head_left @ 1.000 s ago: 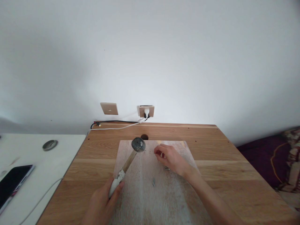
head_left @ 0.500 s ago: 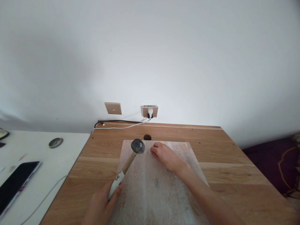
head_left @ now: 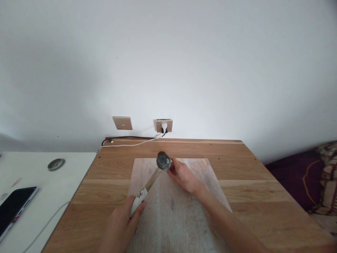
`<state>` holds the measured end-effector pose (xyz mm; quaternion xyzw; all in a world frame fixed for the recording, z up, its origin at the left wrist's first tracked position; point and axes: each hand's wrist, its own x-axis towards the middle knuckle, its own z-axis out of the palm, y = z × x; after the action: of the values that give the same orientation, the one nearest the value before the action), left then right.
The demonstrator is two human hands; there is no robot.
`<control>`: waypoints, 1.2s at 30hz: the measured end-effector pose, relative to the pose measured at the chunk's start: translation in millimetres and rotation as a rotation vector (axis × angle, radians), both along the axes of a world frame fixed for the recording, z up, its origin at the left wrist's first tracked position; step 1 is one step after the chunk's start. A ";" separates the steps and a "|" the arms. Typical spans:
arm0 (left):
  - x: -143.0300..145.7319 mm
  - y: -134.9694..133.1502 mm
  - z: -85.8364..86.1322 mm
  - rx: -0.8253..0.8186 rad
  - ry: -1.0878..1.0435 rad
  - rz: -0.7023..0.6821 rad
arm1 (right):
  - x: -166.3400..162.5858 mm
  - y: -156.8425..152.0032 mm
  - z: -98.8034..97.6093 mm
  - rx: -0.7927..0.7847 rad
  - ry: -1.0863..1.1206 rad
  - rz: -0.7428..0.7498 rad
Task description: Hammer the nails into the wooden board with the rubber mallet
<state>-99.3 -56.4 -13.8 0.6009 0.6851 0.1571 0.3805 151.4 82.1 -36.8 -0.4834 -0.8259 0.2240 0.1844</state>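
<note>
Your left hand (head_left: 121, 225), low in the frame just left of centre, is closed tight around the white-smeared end of a hammer (head_left: 151, 180). Its wooden handle slants up and to the right, and the dark round head sits at mid-frame, just above the far part of the board (head_left: 160, 228). Your right hand (head_left: 183, 175) reaches in from the lower right and rests on that board, fingertips (head_left: 172, 169) drawn together right beside the hammer head, touching it or nearly so. Whether they pinch anything between them is too small to tell.

One small nail (head_left: 172, 203) lies loose on the board below your right wrist, apart from both hands. The board is pale and whitish, lying flat on the wooden table (head_left: 263, 186) that fills the lower middle of the frame.

At the table's far edge a black cable and a white cable (head_left: 131, 143) run along the foot of the wall to a socket (head_left: 164, 125) with a white plug in it; a blank wall plate (head_left: 122, 122) sits to its left. At the left of the frame stands a white desk (head_left: 31, 168) bearing a grey round disc (head_left: 56, 163), a dark flat screen (head_left: 14, 208) and a thin white lead (head_left: 50, 221). Purple patterned fabric (head_left: 297, 179) shows at the right edge.
</note>
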 end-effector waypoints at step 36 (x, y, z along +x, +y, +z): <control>-18.7 -10.8 -11.1 -0.071 0.053 0.035 | 64.5 -16.6 33.7 -0.151 -0.134 0.189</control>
<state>-118.0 -67.3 -25.0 0.5791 0.7104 0.1233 0.3805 215.9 65.5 -3.1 -0.4297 -0.8591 0.2692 0.0700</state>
